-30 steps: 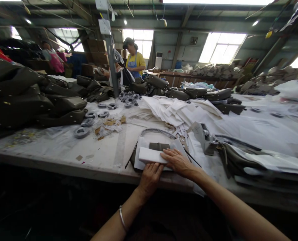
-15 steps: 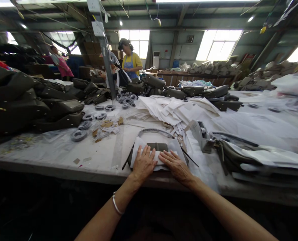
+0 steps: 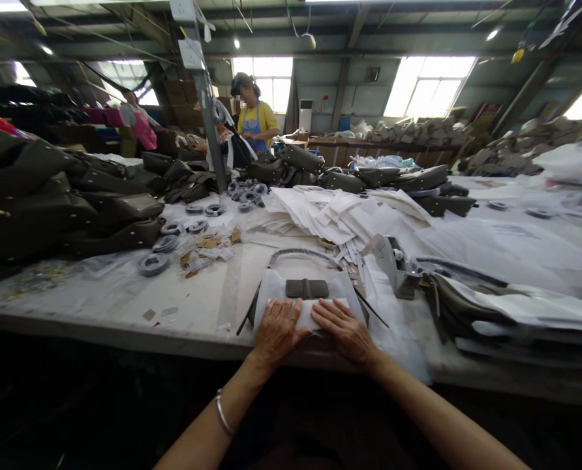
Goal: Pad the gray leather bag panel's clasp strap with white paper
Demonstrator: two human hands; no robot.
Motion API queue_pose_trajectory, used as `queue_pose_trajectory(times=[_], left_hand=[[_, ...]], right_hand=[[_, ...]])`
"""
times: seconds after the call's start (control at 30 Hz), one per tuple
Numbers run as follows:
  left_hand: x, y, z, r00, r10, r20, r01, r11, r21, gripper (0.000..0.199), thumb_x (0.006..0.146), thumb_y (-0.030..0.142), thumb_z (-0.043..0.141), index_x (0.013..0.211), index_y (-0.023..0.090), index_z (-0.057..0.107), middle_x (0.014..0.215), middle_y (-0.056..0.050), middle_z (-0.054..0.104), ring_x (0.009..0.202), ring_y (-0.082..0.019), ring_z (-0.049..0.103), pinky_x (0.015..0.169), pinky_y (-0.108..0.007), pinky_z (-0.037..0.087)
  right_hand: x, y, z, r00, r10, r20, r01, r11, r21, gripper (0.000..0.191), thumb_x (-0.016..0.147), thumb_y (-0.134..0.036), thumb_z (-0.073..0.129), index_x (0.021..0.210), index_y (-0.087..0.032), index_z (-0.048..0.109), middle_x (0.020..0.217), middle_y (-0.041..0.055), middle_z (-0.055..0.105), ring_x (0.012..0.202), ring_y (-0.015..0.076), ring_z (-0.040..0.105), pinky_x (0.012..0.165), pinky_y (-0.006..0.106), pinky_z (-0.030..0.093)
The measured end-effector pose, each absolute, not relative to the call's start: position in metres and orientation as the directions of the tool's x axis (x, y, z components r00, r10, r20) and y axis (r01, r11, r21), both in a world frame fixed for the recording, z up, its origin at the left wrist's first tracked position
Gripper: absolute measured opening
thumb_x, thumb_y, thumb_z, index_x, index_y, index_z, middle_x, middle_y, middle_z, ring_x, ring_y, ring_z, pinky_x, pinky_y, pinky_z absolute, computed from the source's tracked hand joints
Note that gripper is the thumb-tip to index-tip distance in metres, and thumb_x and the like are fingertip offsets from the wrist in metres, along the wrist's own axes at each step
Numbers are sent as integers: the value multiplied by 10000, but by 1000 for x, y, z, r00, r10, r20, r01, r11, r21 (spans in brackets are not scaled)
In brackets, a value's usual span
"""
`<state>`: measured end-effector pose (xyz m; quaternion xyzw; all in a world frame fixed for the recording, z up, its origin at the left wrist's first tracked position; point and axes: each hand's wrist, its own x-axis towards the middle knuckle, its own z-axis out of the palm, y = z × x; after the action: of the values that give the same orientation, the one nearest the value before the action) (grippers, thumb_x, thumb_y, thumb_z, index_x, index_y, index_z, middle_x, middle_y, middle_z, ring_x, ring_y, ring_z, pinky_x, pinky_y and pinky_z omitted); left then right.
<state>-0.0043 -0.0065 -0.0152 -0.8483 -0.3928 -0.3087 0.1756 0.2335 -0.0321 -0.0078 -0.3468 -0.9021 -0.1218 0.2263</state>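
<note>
Your left hand (image 3: 277, 331) and right hand (image 3: 346, 331), both spread flat with no visible grip, rest equally near on the white packing sheet (image 3: 307, 315), its long axis crosswise beneath them over the olive handbag (image 3: 306, 288).

Clearance: passable left, obstructed right and beyond.
Tabletop (image 3: 193, 301) gives a low lane left of the bag (image 3: 306, 288), past small scraps (image 3: 149, 314); grey coils (image 3: 153, 264) bound it farther out. White sheets (image 3: 333, 210) block beyond the handle (image 3: 303, 252); a second bag (image 3: 451, 303) obstructs the right side.
</note>
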Motion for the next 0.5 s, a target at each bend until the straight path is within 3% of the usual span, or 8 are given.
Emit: queue_pose_trajectory(times=[0.13,0.23,0.3,0.33,0.4,0.5], left_hand=[[-2,-7,-13,502,582,640,798,-598,-82,604,858,553,647,1301,149,578,1033,-87,591,958,-259,537,971,-473,411],[-2,-4,-11,518,579,629,786,-613,-83,551,877,522,645,1275,145,600,1076,-84,619,1042,-251,556,1048,-489,371],[0,-3,-11,530,557,639,771,-630,-90,495,912,493,615,1242,125,614,1241,-103,599,1216,-262,506,1127,-497,302],[2,-2,-11,548,534,644,756,-646,-107,453,945,452,579,1242,111,612,1338,-112,557,1293,-259,461,1153,-480,279],[6,-3,-13,602,469,646,708,-687,-161,381,995,303,486,1276,65,586,1436,-130,485,1350,-229,425,1166,-411,287],[10,-6,-18,650,411,639,643,-746,-173,424,986,214,437,1343,3,521,1398,-160,516,1301,-218,485,1120,-356,364]], right_hand=[[233,-30,4,-634,683,362,710,700,-79,442,1055,-284,349,1483,-204,421,1528,-8,378,1447,154,295,1212,440,260],[227,-32,12,-605,759,239,758,641,-118,714,922,-464,638,1509,-143,386,1542,65,348,1435,217,324,1207,475,284],[221,-33,14,-596,787,155,786,612,-87,853,815,-371,755,1521,-100,360,1555,106,311,1440,263,310,1207,508,273],[218,-34,14,-588,799,128,798,599,-67,830,813,-286,738,1523,-89,355,1558,115,303,1441,271,305,1208,517,264],[214,-35,12,-566,815,121,818,574,-41,688,876,-144,589,1522,-87,359,1553,111,317,1433,253,320,1211,515,253],[213,-35,9,-548,818,174,823,564,-58,601,913,-69,412,1511,-116,384,1538,81,357,1413,207,353,1209,494,258]])
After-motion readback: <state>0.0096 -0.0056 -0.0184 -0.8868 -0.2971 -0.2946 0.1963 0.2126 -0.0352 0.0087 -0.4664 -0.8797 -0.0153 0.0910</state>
